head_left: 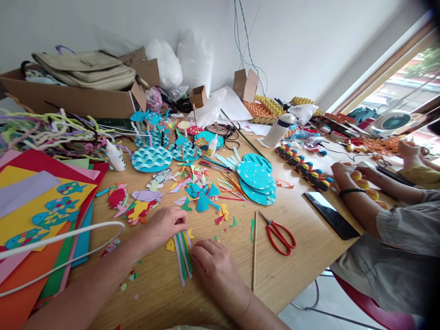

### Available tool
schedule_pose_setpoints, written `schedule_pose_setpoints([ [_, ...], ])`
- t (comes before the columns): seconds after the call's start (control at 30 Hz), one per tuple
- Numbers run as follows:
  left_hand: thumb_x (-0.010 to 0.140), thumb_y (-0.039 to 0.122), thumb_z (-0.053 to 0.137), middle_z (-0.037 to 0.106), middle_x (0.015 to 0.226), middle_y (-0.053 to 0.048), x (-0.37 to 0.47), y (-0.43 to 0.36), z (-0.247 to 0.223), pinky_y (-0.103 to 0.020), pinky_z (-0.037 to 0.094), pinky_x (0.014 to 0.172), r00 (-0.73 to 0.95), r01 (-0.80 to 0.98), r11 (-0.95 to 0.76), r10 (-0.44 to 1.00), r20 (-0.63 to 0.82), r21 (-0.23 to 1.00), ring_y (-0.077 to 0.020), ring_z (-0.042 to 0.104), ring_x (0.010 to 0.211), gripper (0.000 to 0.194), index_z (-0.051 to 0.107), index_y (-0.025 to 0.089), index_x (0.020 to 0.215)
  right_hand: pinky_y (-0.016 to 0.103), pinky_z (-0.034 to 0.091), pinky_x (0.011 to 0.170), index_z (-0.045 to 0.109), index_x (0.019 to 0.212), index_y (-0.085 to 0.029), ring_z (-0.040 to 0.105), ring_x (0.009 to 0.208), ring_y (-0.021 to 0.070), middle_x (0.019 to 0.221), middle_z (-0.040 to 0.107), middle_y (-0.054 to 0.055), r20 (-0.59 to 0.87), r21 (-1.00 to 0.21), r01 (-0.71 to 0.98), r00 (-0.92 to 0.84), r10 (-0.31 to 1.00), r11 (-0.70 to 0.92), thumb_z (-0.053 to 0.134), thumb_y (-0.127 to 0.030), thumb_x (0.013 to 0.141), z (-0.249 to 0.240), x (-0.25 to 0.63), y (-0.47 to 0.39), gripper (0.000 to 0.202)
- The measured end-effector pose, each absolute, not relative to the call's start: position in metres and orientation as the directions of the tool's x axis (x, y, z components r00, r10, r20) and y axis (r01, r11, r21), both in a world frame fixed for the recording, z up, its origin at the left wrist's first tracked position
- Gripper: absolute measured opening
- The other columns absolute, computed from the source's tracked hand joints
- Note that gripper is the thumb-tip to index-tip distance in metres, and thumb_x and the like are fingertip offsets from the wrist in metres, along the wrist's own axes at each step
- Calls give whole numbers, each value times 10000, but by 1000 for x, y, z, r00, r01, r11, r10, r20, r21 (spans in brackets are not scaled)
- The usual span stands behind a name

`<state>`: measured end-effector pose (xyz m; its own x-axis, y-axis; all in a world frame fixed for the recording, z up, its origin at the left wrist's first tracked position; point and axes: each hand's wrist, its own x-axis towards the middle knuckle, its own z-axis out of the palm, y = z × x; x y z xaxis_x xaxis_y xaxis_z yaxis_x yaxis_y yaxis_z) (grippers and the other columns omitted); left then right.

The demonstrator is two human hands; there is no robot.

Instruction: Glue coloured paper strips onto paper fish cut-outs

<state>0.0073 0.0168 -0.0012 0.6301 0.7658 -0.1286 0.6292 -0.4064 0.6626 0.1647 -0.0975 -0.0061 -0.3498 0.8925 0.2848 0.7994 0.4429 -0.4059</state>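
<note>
Green and purple paper strips [183,261] lie side by side on the table in front of me. My left hand [167,225] is closed at their top end, thumb and fingers pressed together on them. Along their right edge rests my right hand [216,263], its fingers curled and closed; what its fingertips hold, if anything, is hidden. A small yellow paper fish [170,244] shows beside the strips. Further right lie a thin wooden stick [255,252] and red-handled scissors [282,236]. Blue paper scraps [201,195] are heaped beyond my hands.
Coloured paper sheets [20,192] and a white cable [68,231] are at left. Glue bottles [116,156], blue ovals [256,176] and wavy blue discs [151,159] stand further back. At right, a co-worker's arms [360,192] are near a phone [330,215].
</note>
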Motion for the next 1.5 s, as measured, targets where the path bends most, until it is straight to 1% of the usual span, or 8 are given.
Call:
schedule_pose_setpoints([
  [0.2, 730, 206, 531, 536, 607, 21, 7, 16, 1, -234, 269, 544, 653, 661, -455, 740, -160, 597, -142, 489, 614, 142, 562, 184, 593, 230, 405, 618, 604, 790, -185, 514, 677, 141, 745, 615, 22, 255, -380, 820, -351, 901, 427, 519, -120, 818, -7, 163, -99, 111],
  [0.43, 747, 179, 504, 556, 649, 12, 8, 16, 0, -238, 274, 545, 656, 674, -478, 738, -158, 564, -148, 503, 638, 139, 570, 189, 625, 234, 416, 637, 611, 800, -183, 502, 701, 145, 771, 613, 22, 229, -383, 819, -363, 903, 426, 560, -102, 789, -8, 162, -99, 96],
  [0.63, 741, 167, 500, 534, 617, 24, 8, 14, -1, -240, 266, 524, 643, 681, -477, 753, -141, 556, -141, 489, 603, 128, 561, 197, 633, 235, 418, 639, 614, 794, -187, 499, 702, 145, 773, 609, 27, 231, -389, 815, -365, 902, 429, 534, -107, 807, -9, 163, -98, 114],
  [0.87, 741, 163, 497, 525, 623, 23, 9, 13, -1, -238, 271, 524, 633, 691, -475, 762, -139, 545, -138, 482, 595, 133, 543, 193, 620, 234, 418, 644, 621, 799, -188, 498, 708, 143, 775, 606, 20, 210, -383, 823, -365, 907, 420, 554, -102, 793, -8, 161, -98, 109],
  [1.07, 735, 168, 510, 519, 618, 23, 9, 14, -1, -242, 266, 524, 632, 699, -479, 762, -144, 531, -139, 471, 589, 135, 540, 194, 606, 229, 414, 634, 619, 787, -196, 496, 702, 138, 761, 598, 22, 224, -376, 824, -364, 904, 424, 530, -113, 812, -7, 161, -98, 124],
  [1.5, 733, 157, 513, 514, 625, 20, 9, 15, -3, -241, 251, 518, 648, 693, -499, 748, -145, 521, -140, 467, 594, 140, 518, 189, 596, 232, 416, 642, 620, 797, -188, 494, 714, 144, 786, 605, 24, 192, -388, 824, -366, 911, 413, 553, -91, 791, -8, 161, -97, 118],
])
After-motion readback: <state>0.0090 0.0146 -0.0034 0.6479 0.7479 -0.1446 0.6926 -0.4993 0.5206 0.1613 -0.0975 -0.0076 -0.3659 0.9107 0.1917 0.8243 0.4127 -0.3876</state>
